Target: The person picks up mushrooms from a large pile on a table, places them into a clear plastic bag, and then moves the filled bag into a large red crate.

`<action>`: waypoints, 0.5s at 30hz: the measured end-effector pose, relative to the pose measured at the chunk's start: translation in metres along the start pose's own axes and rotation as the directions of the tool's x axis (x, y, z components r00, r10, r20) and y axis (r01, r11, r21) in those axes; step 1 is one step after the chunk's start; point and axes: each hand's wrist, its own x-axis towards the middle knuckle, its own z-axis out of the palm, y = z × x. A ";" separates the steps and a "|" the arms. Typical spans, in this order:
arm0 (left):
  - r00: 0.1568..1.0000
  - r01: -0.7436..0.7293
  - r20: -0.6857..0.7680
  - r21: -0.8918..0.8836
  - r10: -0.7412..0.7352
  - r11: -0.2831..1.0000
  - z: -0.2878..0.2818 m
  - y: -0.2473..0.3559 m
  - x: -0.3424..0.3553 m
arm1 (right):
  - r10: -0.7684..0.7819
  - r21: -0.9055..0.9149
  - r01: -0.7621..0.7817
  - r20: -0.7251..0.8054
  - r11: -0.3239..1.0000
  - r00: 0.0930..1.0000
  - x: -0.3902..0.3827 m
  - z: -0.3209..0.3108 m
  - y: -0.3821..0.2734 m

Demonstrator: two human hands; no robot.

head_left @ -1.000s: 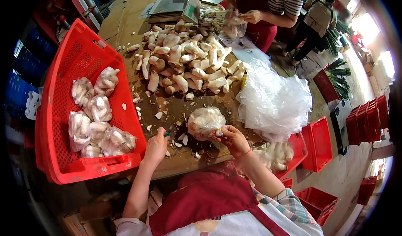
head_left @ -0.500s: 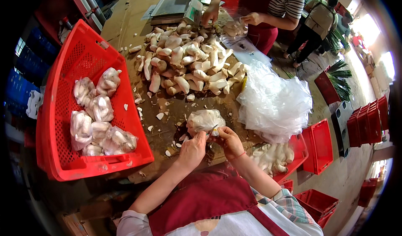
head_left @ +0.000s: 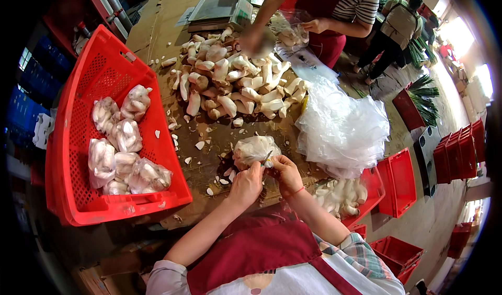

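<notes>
A clear plastic bag of king oyster mushrooms (head_left: 253, 151) rests on the table close in front of me, its gathered neck toward my hands. My right hand (head_left: 287, 176) is closed around that neck in a pinch. From the fingertips of my left hand (head_left: 247, 184) a thin dark strip (head_left: 268, 156) runs across the neck; those fingers are closed too. What the curled fingers cover is hidden. Beyond the bag lies a big heap of loose king oyster mushrooms (head_left: 230, 75), with cut scraps scattered around it.
On the left a red crate (head_left: 172, 190) holds several bagged portions. Empty plastic bags (head_left: 342, 127) pile up at right, above a crate of mushrooms (head_left: 374, 190). A scale (head_left: 214, 10) stands at the far end. Across the table, a co-worker's hand (head_left: 256, 43) reaches over the heap.
My left hand has shifted slightly up and right, closer to my right hand at the bag's neck. The co-worker's hand has moved from beside the scale onto the mushroom heap.
</notes>
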 end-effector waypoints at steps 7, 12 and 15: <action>0.999 0.045 0.015 -0.017 -0.045 0.999 -0.009 0.002 -0.004 | -0.075 -0.085 0.082 0.085 0.993 0.994 0.000 0.002 -0.005; 0.978 0.073 -0.199 0.029 -0.066 0.997 -0.026 -0.040 -0.024 | -0.467 -0.798 0.451 0.246 0.400 0.850 -0.012 0.009 -0.045; 0.936 0.350 -0.108 0.398 -0.336 0.848 -0.045 -0.097 -0.054 | -0.620 -0.753 0.604 0.350 0.259 0.703 -0.013 0.015 -0.061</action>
